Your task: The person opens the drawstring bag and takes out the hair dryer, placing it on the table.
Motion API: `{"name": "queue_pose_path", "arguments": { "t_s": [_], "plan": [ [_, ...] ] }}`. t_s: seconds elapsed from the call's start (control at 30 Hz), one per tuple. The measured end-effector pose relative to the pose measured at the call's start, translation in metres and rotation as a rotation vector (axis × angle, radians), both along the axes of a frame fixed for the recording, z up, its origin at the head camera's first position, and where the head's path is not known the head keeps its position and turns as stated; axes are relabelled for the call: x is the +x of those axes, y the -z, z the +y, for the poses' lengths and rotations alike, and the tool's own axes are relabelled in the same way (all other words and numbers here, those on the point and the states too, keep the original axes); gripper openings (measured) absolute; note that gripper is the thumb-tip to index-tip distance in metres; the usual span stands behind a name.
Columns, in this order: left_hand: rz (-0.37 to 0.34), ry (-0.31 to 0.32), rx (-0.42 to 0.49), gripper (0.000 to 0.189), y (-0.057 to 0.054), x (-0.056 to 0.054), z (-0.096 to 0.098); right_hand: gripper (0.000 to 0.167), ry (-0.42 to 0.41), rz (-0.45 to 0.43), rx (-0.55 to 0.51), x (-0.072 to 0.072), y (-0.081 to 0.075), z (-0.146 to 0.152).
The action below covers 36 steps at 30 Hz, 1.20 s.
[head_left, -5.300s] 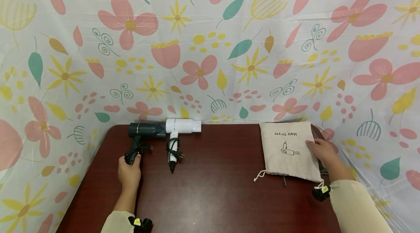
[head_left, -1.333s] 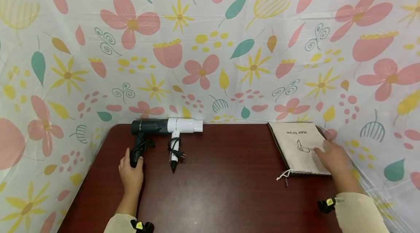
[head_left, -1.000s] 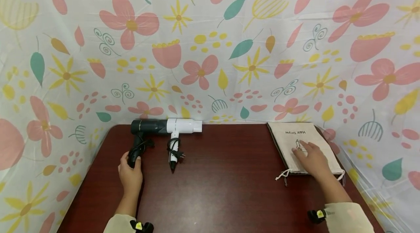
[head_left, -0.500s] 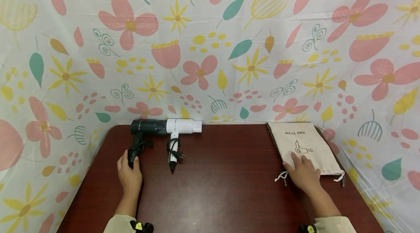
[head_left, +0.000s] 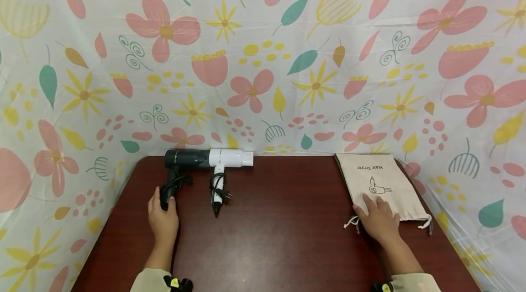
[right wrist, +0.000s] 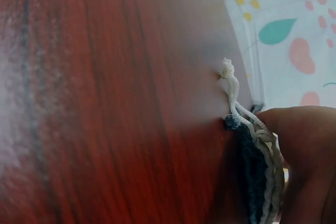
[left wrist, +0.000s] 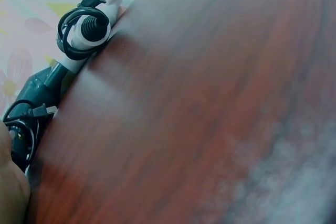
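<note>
At the back left of the table lies a black hair dryer [head_left: 186, 158] with its cord wrapped round the handle. My left hand [head_left: 163, 223] holds the end of that handle, thumb on one side and fingers on the other. A white hair dryer [head_left: 231, 157] lies against its nozzle, its handle pointing towards me. On the right, a beige drawstring bag [head_left: 392, 203] printed "Hair Dryer" lies flat over a dark bag [right wrist: 253, 177], mostly hidden. My right hand [head_left: 379, 221] rests on the beige bag's near left corner with its fingers spread.
The dark red-brown table [head_left: 271, 237] spreads between the hair dryers and the bags. A flower-patterned cloth [head_left: 263, 54] hangs behind it and along both sides. The bag's white drawstring end [right wrist: 227, 69] lies out on the table.
The beige bag has gone from askew to lying over the dark bag. My right hand has moved from its right edge to its near left corner. The left hand has barely moved.
</note>
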<state>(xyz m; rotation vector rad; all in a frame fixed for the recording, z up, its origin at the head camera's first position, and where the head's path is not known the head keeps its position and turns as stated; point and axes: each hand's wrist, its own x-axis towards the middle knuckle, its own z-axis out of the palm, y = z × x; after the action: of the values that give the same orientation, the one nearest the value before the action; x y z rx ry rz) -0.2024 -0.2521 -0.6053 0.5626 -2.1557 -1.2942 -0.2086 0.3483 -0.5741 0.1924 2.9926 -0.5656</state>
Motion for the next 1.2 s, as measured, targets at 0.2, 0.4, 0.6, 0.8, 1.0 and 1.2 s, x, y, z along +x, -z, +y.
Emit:
{"name": "queue_pose_path", "arguments": {
  "t_s": [0.2,0.4,0.6,0.8,1.0,1.2],
  "plan": [
    [0.036,0.002,0.047,0.060,-0.003,0.000,0.002,0.071,0.020,0.057,-0.013,0.000,-0.002,-0.002],
    [0.106,-0.016,0.018,0.056,-0.003,0.000,0.003,0.063,0.026,0.169,-0.035,0.002,-0.004,-0.008],
    [0.196,-0.082,-0.050,0.044,-0.009,0.002,0.008,0.048,-0.001,0.360,-0.086,0.004,-0.014,-0.021],
    [0.201,-0.040,-0.103,0.035,-0.016,0.007,0.018,0.043,-0.056,0.431,-0.183,0.008,-0.032,-0.034],
    [0.251,0.081,-0.155,0.030,-0.033,0.007,0.034,0.042,-0.102,0.482,-0.225,0.009,-0.045,-0.050],
    [0.309,0.189,-0.207,0.029,-0.052,0.006,0.053,0.040,-0.153,0.568,-0.230,0.008,-0.053,-0.067]
  ]
}}
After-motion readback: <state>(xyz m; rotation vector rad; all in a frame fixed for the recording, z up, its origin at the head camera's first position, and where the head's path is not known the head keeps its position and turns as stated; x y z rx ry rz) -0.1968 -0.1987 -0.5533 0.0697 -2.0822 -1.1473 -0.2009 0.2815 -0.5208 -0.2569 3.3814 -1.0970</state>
